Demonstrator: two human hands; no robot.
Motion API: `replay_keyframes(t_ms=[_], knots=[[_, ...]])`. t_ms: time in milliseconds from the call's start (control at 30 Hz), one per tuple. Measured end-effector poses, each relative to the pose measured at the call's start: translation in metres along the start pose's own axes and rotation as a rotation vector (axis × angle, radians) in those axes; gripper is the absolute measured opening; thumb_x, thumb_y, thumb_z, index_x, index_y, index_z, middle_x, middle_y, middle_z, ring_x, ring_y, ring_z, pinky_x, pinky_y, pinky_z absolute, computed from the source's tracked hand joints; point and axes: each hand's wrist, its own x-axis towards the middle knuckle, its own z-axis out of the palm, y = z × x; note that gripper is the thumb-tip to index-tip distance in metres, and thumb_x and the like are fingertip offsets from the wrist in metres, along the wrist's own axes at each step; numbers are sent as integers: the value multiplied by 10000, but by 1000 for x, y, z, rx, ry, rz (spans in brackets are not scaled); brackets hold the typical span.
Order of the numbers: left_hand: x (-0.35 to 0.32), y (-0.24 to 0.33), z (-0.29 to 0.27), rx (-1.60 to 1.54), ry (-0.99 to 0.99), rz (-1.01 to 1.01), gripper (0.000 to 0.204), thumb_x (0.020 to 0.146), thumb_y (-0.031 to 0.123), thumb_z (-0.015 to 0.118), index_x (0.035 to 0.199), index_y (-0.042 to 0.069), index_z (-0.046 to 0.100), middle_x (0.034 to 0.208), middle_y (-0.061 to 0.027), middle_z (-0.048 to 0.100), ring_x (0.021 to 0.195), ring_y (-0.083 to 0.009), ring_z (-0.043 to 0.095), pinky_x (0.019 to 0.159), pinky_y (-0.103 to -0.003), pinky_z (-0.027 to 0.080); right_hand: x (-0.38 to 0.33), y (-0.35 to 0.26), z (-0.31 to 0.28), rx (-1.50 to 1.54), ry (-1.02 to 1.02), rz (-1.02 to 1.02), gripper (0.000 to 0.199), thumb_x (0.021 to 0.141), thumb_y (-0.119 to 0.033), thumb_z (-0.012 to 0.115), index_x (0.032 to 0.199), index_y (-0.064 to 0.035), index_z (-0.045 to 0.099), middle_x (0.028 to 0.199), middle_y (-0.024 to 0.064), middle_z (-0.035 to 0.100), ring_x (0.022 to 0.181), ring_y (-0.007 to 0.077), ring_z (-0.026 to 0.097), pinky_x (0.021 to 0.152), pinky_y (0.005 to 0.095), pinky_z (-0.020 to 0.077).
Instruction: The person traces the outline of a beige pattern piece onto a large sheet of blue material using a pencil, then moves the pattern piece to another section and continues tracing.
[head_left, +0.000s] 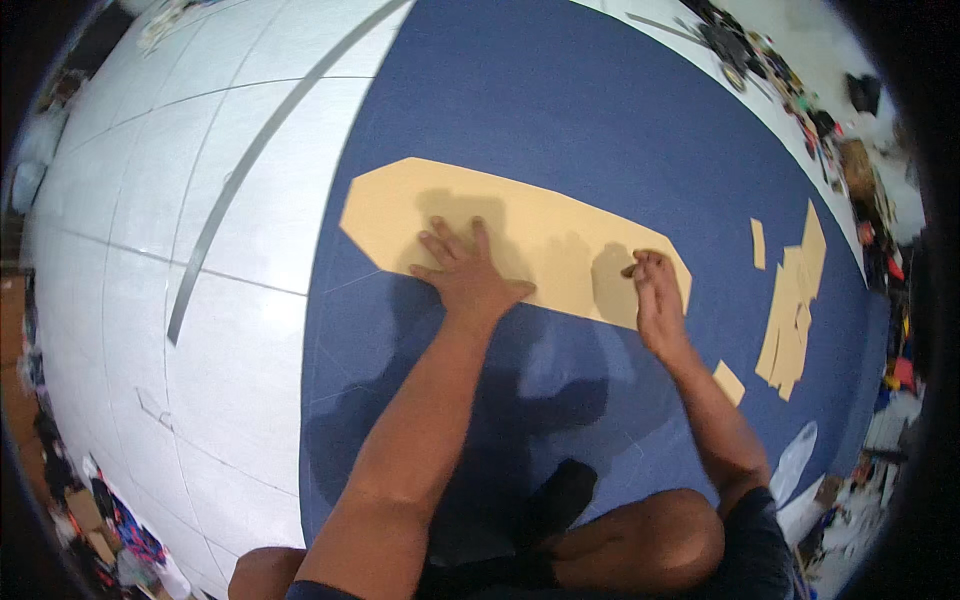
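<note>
A long tan pattern piece (560, 220), like card or stiff paper with angled corners, lies flat on a wide dark blue sheet of material (570, 90). My left hand (468, 265) presses on its left half, fingers spread, with the thumb by the near edge. Over the right end of the piece is my right hand (657, 300), its fingers curled together in a pinch. Whatever may be between those fingertips is too small to make out. Shadows of both hands fall across the tan piece.
Tan offcuts (790, 320) lie in a heap on the blue sheet at right, with a small scrap (729, 382) nearer my right forearm. A long grey metal strip (235, 180) rests on the white tiled floor (120, 300). Clear plastic (795, 460) sits at lower right; clutter lines the walls.
</note>
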Motion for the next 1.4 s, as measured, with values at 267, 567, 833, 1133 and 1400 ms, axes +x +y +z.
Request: replay_keyframes(t_ms=[267, 567, 833, 1133, 1400], knots=[[-6, -14, -4, 31, -20, -49, 1273, 677, 741, 766, 1637, 141, 183, 1648, -323, 92, 1513, -565, 66, 1083, -809, 206, 113, -159, 121, 84, -699, -406, 399, 1085, -308, 452, 1184, 5, 679, 1106, 153, 728, 1020, 270, 691, 924, 395, 526], [2, -3, 25, -306, 272, -72, 676, 1072, 468, 390, 1532, -9, 254, 1596, -215, 270, 1466, -392, 274, 1187, -620, 131, 115, -181, 220, 114, -947, -409, 271, 997, -247, 614, 1152, -42, 703, 1119, 136, 742, 1072, 309, 693, 954, 406, 525], [2, -7, 16, -261, 161, -36, 618, 1116, 415, 297, 1488, -77, 280, 1508, -256, 389, 1418, -390, 344, 1185, -536, 217, 110, -175, 226, -25, -897, -431, 270, 1006, -277, 605, 1120, -52, 701, 1114, 132, 740, 1069, 322, 693, 951, 426, 526], [10, -7, 44, -440, 294, -78, 698, 1070, 468, 384, 1557, -2, 212, 1592, -235, 304, 1482, -418, 270, 1188, -669, 161, 114, -178, 244, 5, -805, -573, 248, 1016, -263, 606, 1111, -50, 689, 1047, 140, 738, 998, 339, 699, 884, 441, 534], [-1, -1, 18, -181, 55, 23, 761, 1026, 501, 456, 1605, 95, 173, 1649, -191, 223, 1548, -410, 119, 1176, -772, 79, 137, -190, 266, 123, -636, -583, 260, 1022, -290, 570, 1085, -62, 678, 994, 140, 725, 961, 352, 679, 869, 458, 521]])
